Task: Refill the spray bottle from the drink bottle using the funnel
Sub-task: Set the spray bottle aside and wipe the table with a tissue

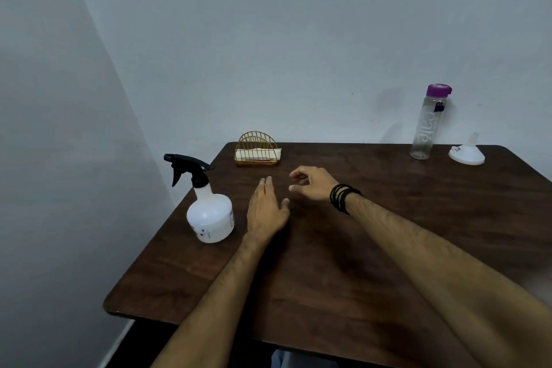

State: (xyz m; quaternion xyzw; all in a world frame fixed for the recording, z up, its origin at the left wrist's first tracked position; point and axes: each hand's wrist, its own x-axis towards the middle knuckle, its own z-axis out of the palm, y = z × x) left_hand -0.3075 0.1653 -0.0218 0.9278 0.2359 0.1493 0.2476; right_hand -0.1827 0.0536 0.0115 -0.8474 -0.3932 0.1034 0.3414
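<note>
Head view: one spray bottle (210, 212), one drink bottle (427, 122), one funnel (466, 152), seemingly inverted.

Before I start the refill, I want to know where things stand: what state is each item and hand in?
spray bottle: upright, trigger head on
drink bottle: upright, purple cap on
funnel: mouth-down, spout up
napkin holder: holds napkins
left hand: fingers straight, empty
right hand: loosely curled, empty
</note>
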